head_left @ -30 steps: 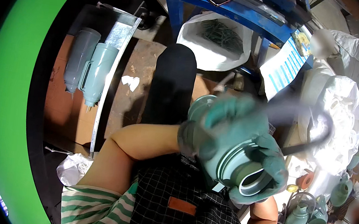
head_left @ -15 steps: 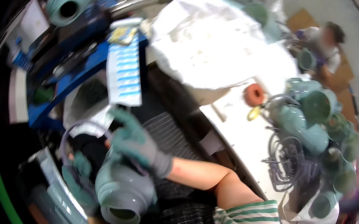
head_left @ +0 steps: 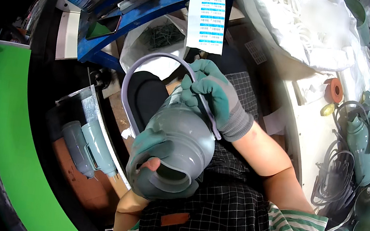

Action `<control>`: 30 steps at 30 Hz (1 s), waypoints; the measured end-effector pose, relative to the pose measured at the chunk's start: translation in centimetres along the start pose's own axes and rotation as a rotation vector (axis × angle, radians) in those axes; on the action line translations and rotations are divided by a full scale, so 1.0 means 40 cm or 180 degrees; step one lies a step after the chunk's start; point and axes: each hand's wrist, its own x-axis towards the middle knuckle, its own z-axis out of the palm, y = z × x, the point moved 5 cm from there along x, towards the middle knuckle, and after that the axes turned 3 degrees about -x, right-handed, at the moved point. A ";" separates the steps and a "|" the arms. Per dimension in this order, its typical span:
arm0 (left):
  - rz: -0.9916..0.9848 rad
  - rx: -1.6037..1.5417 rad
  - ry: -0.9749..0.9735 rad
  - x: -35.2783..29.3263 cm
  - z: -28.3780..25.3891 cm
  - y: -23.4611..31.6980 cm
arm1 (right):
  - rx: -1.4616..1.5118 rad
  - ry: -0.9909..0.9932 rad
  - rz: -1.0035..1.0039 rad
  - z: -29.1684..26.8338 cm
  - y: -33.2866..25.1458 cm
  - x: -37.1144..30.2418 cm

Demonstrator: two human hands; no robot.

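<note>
A grey-green vacuum flask shell (head_left: 184, 122) lies tilted in front of me, its round mouth facing my body. Around its neck end wraps my left hand (head_left: 146, 150) in a grey and green glove, with a bare thumb beside the mouth. My right hand (head_left: 217, 94), gloved too, pinches a curved mauve-grey carrying handle (head_left: 128, 78) along its right arm, against the shell's far part. The handle arches over the shell, one end showing at the right side. Its left end runs down beside the shell, where contact cannot be made out.
On the white table (head_left: 303, 130) at right stand several green flask shells (head_left: 361, 151), looped grey handles (head_left: 337, 175) and an orange ring (head_left: 334, 90). A white sack (head_left: 297, 32) holds white rings. Label sheets (head_left: 206, 21) hang from a blue bench (head_left: 156, 8); two handled shells (head_left: 98, 146) lie left.
My left hand has gone from beside the handle to the shell's neck. The handle now arches across the shell in my right hand. My view has shifted, bringing the green surface further in.
</note>
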 end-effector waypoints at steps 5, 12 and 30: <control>0.0180 0.0616 -0.0373 0.014 -0.015 0.059 | -0.2228 -0.0618 -0.2387 0.101 -0.088 -0.087; 0.1512 0.1101 0.0045 0.138 -0.030 0.101 | -0.2760 0.0253 -0.3195 0.141 -0.216 -0.125; 0.0796 0.0098 0.1046 0.229 -0.100 0.004 | -0.1589 0.3158 -0.4003 -0.720 -0.938 -0.548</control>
